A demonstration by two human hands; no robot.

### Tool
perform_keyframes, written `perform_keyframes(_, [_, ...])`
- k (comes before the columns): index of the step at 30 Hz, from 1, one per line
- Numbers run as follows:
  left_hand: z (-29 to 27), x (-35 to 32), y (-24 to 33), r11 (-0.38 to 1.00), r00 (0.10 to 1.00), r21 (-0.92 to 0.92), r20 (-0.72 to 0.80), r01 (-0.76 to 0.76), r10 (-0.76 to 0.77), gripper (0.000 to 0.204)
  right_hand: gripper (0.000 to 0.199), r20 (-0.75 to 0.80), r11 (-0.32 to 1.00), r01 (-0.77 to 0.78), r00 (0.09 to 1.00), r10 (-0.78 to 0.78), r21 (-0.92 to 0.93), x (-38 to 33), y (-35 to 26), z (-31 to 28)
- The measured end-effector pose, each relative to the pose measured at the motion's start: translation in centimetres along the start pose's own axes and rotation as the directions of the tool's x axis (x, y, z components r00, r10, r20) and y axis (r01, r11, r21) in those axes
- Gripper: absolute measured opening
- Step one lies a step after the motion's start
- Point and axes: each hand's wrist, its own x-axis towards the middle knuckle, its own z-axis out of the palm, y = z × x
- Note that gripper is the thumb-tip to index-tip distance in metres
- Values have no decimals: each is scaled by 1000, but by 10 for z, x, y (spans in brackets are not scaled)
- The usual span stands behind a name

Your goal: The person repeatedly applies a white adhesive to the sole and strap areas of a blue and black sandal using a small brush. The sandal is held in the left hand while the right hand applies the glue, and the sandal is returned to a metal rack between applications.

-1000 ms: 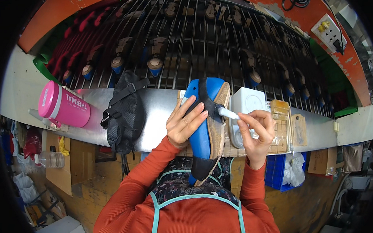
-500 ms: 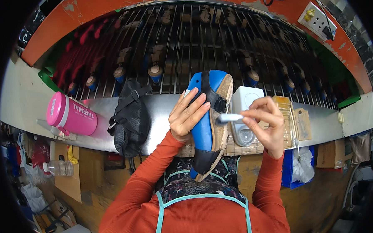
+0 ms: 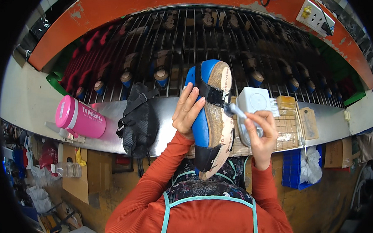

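Observation:
My left hand (image 3: 188, 112) grips a sandal (image 3: 215, 124) by its side. The sandal is on a blue shoe last (image 3: 201, 127) and has a cork-coloured footbed edge, a pale underside and black straps wrapped over it. It stands nearly lengthwise in front of me, its underside tilted to the right. Pinched between the thumb and fingers of my right hand (image 3: 260, 132) is a small brush (image 3: 238, 112) with a pale handle. Its dark tip meets the sandal's underside edge beside the middle strap. Just behind that hand is a white plastic container (image 3: 253, 100).
Beyond the metal ledge (image 3: 112, 103), a rack of metal bars (image 3: 184, 70) carries several lasts with shoes. A pink thermal jug (image 3: 81, 117) and a black bag (image 3: 139, 118) sit on the left. A yellowish block (image 3: 286, 105) lies right; below is a blue crate (image 3: 291, 169).
The sandal has turned so more of its pale underside faces up. The brush has moved slightly up and right, from the cork side to the underside edge by the strap.

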Motion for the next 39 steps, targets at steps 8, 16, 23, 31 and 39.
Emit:
perform_keyframes(8, [-17,-5,-10,994,994,87,93,-73,65,28,17,138,975,-180,977,162,130,-30,-11,-5])
perform_keyframes(16, [-28,-9,-6,990,978,112,199,-87,64,29,22,32,989,-41,998,46,-143,-22,-12,11])
perform_keyframes(23, [-31,-8,-9,983,967,122,231,-136,105,33,30,-42,852,221,961,-273,-476,-16,-12,22])
perform_keyframes(31, [-33,-5,-14,982,961,114,250,-151,119,33,28,-116,823,298,910,-397,-483,-10,-6,31])
perform_keyframes(39, [-33,-1,-22,984,973,121,205,-129,102,29,19,223,996,46,975,-27,-80,6,1,9])
